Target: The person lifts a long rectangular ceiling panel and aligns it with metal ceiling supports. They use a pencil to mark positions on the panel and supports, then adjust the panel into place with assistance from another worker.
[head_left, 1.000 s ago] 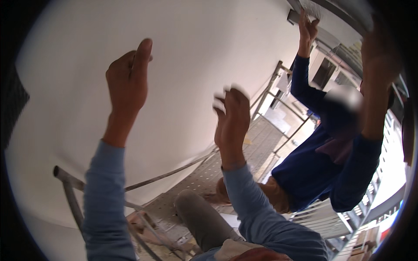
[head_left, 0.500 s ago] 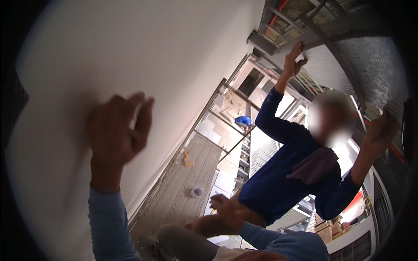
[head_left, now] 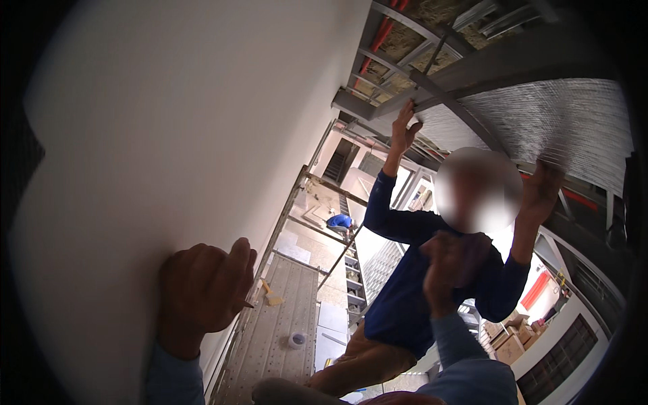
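My left hand is closed, its knuckles close to a smooth white wall; contact cannot be made out. A thin dark pointed tip pokes out below its fingers; the rest of that thing is hidden. My right hand is raised in front of a co-worker's chest, blurred by motion. The co-worker in a dark blue top faces me, both hands lifted to a silver foil-faced panel overhead.
Below lies a perforated metal scaffold deck with a wooden-handled brush and a small round cup. Scaffold rails stand beyond. Farther down, another person in blue bends over. Steel ceiling framing crosses above; cardboard boxes are at right.
My left hand has come lower along the wall and closed more. My right hand has risen from near my knee to the co-worker's chest. The view has shifted, showing more overhead framing.
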{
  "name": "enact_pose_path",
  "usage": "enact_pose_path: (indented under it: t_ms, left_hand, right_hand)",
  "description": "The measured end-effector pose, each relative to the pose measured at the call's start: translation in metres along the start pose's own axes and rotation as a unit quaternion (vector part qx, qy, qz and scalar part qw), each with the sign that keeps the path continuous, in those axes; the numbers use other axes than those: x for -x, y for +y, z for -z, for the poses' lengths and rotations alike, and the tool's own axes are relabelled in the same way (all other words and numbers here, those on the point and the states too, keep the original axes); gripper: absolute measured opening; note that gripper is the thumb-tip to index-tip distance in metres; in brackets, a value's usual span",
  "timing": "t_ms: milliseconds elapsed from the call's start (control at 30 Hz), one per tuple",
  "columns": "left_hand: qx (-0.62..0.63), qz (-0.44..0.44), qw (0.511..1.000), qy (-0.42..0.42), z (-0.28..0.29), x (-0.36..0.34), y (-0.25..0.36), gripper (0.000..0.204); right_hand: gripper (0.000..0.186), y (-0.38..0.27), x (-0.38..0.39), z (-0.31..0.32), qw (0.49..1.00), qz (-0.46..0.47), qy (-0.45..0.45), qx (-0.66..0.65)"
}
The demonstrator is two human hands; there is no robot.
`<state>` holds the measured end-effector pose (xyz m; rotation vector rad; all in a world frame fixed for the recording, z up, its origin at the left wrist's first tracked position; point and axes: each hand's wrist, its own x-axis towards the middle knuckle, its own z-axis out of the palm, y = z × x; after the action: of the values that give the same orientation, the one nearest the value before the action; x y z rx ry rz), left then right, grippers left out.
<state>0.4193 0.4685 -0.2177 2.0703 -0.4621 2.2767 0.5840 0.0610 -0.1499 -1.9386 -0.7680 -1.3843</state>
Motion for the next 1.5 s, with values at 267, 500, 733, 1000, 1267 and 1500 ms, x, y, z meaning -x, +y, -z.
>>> enact_pose_path:
  t_ms: [267,500,733,1000,1267,1500]
  left_hand:
    - [-0.009,0.000,1.000,-0.023,0.006,-0.002,0.005,0.025]
    - [-0.029,-0.002,0.999,-0.042,0.000,0.006,0.001,0.033]
    - [-0.117,0.002,0.991,-0.064,-0.007,0.001,0.003,0.033]
    - [0.239,0.218,0.941,-0.095,-0.198,-0.103,0.024,0.027]
    - [0.396,0.172,0.900,-0.055,-0.346,-0.286,0.036,0.052]
    - [0.343,0.099,0.934,-0.022,-0.343,-0.306,0.029,0.030]
  right_hand:
    - [0.021,-0.057,-0.076,0.022,0.960,-0.006,0.005,-0.281]
    - [0.049,0.143,-0.219,-0.074,0.881,-0.197,0.169,-0.395]
    - [0.054,0.239,-0.277,-0.054,0.962,0.143,0.231,0.020]
    - [0.044,0.195,-0.281,-0.066,0.953,0.175,0.231,-0.084]
    - [0.028,0.224,-0.287,-0.041,0.890,0.276,0.227,0.282]
    - [0.025,0.212,-0.292,-0.051,0.976,0.129,0.167,-0.054]
